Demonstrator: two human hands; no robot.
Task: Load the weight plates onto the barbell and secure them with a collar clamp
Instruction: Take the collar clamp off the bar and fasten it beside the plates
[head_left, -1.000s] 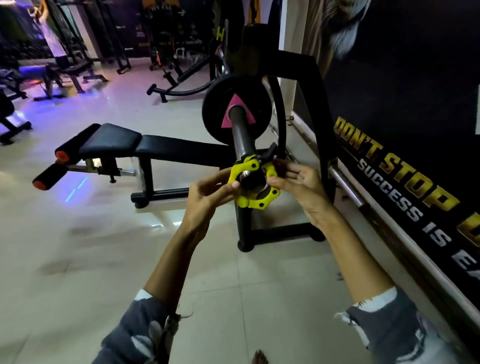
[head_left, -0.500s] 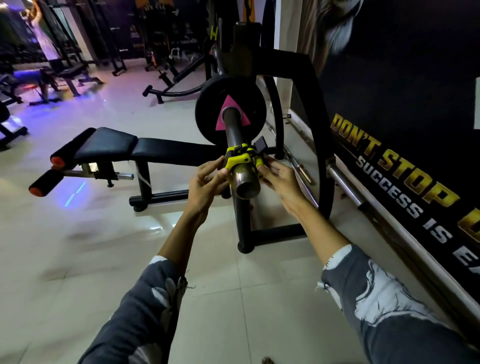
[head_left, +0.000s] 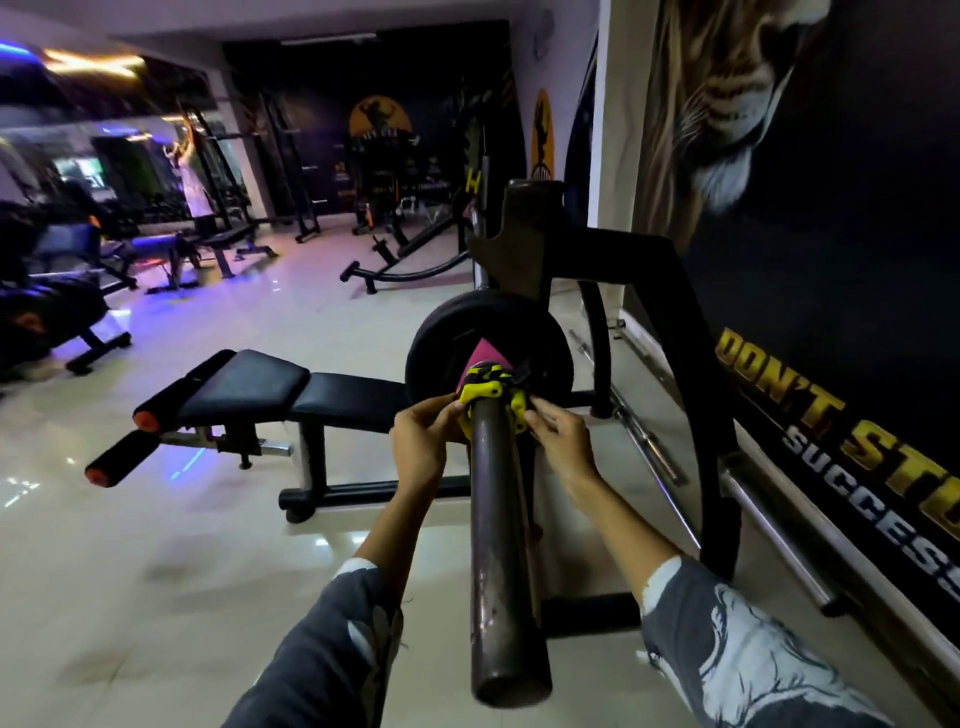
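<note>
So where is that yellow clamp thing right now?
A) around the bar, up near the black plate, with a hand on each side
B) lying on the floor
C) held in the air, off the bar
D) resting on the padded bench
A: the collar clamp sits around the barbell close to the weight plate, with the left hand and the right hand pinching its sides.

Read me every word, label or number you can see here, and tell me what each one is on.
"DON'T ST…": gold letters on the dark wall mural, cut off at the frame edge.
"SUCCES…": white letters below, also cut off.
"H": yellow, on a black upright machine post.
Round yellow wall emblems: too blurred.
</note>
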